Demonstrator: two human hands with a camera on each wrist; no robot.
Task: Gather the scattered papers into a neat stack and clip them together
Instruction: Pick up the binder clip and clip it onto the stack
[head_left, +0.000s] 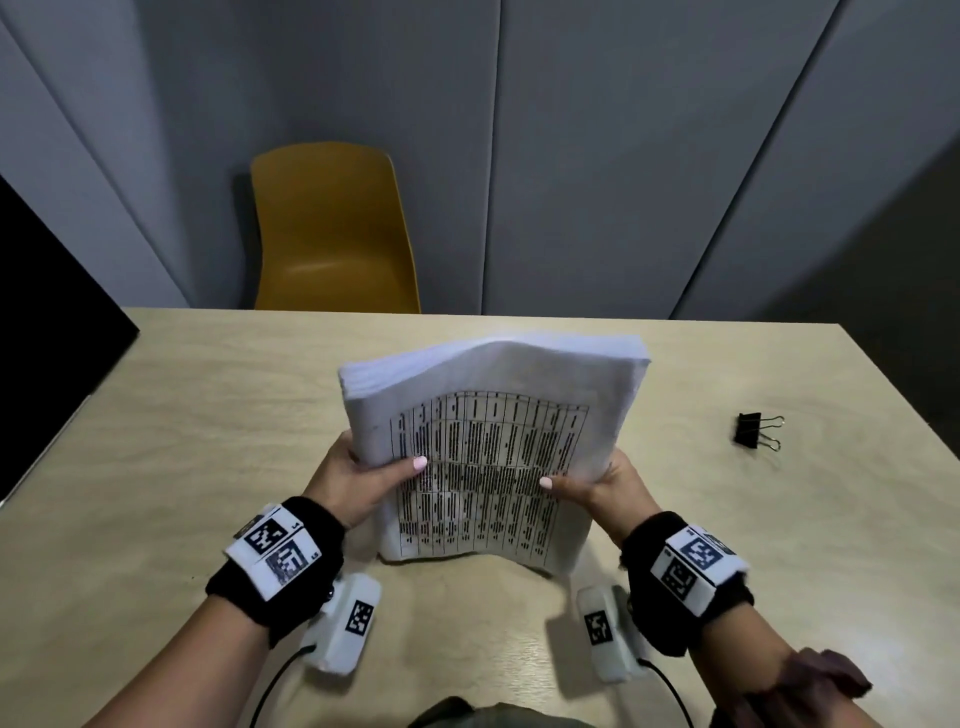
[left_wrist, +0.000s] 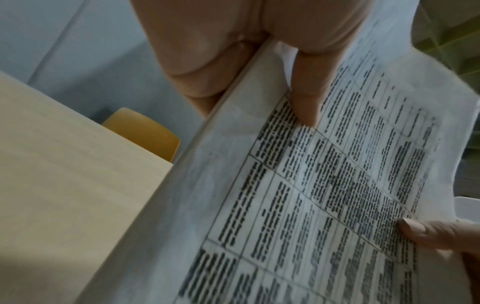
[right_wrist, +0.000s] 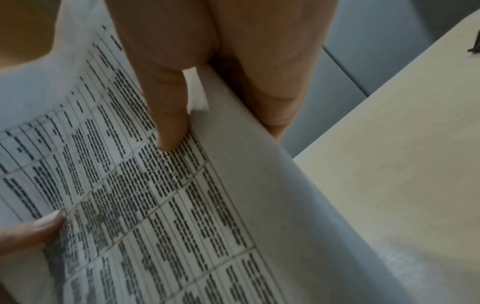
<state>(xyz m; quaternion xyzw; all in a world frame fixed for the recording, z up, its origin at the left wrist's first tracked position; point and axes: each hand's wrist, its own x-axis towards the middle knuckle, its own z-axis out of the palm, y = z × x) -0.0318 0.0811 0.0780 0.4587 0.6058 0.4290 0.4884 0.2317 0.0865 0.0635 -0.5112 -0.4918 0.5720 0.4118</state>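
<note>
A thick stack of white papers with a printed table on the front sheet stands on its lower edge on the table, tilted away from me. My left hand grips its left side, thumb on the front sheet and fingers behind. My right hand grips the right side the same way. In the left wrist view the stack of papers fills the right half under my left hand. The right wrist view shows the stack of papers under my right hand. A black binder clip lies on the table, right of the stack.
The light wooden table has a yellow chair behind its far edge and grey wall panels beyond. A black screen sits at the far left. Bare tabletop lies between the stack and the clip.
</note>
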